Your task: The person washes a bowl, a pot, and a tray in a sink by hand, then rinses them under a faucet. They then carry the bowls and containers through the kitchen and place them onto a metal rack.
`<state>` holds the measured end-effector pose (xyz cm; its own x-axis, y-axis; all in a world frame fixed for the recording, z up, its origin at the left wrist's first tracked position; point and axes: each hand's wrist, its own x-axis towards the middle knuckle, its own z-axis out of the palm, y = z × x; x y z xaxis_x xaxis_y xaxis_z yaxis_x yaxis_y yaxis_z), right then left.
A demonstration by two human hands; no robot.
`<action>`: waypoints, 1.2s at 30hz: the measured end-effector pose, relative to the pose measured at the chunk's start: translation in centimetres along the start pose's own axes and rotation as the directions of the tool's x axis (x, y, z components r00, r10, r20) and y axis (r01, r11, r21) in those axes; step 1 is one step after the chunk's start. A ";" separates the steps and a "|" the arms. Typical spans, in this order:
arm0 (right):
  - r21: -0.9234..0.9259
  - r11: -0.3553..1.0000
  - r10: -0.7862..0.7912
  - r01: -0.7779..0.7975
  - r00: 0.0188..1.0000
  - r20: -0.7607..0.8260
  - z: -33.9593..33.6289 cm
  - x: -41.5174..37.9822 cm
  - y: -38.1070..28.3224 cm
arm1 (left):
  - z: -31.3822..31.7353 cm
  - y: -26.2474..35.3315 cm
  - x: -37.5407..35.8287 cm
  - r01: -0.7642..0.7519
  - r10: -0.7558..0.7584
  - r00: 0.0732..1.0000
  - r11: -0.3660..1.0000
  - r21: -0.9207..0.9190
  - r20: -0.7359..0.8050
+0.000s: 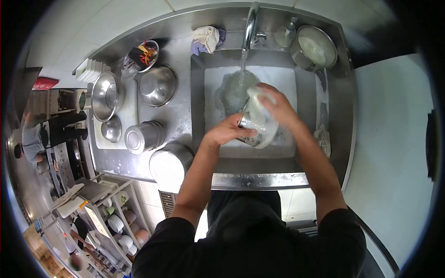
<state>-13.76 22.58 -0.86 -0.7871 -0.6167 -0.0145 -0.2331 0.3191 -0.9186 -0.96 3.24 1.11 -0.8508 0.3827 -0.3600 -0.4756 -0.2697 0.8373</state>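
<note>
In the head view, a person's two bare hands worked over a steel sink (198,95), with a shiny container (254,121) held tilted between them. The left hand (230,131) gripped its left side, the thumb laid along the near part of the wall and the fingers bent around farther up. The right hand (278,107) was curved over the container's far end, against a pale, foamy item (255,94); blur hid whether its fingertips were pinched together. The container was above the right half of a whitish slab (286,78) on the sink floor.

Just beyond the hands, water (243,62) ran from a faucet (251,32) onto a greyish-green patch. Crumpled cloths (207,40) lay at the far left edge of the sink. At the far right stood a pump bottle (283,36) beside a pot (301,58) of cloudy liquid, and a pale rag (323,140) lay nearer on the right rim.

On the left counter (178,123), an upturned bowl (158,86) sat near a bowl of red and yellow pieces (156,47). Farther left, a wide bowl (105,97) and a small bowl (111,129) rested on a white board (104,142). Nearer were a metal canister (143,137) and a large pot (178,160). At the far left of the view, another person (34,140) was bent beside kitchen equipment.
</note>
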 end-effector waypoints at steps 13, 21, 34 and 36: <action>0.902 0.417 0.476 -0.114 0.873 -0.110 10.7 -1.2 6.8 | -1.8 -4.5 2.1 -0.575 0.254 0.817 0.424 -0.700 -0.518; 0.090 0.994 0.015 0.057 0.760 -0.650 11.8 -2.5 -2.2 | -1.6 -2.4 4.0 -0.506 0.199 0.858 0.483 -0.715 -0.473; 0.548 0.820 0.290 -0.164 0.945 -0.152 2.5 10.4 0.6 | -1.4 2.8 1.6 -0.406 0.112 0.765 0.848 -0.341 -0.634; 0.720 0.564 0.577 -0.405 0.817 0.007 3.4 8.5 4.1 | -1.4 4.4 1.0 -0.529 0.201 0.736 0.767 -0.363 -0.646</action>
<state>-19.50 16.16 -6.08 -0.7730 -0.3249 -0.5449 0.5984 -0.0883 -0.7963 -4.16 1.19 3.85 -0.8664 -0.3437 -0.3623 0.0039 -0.7302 0.6832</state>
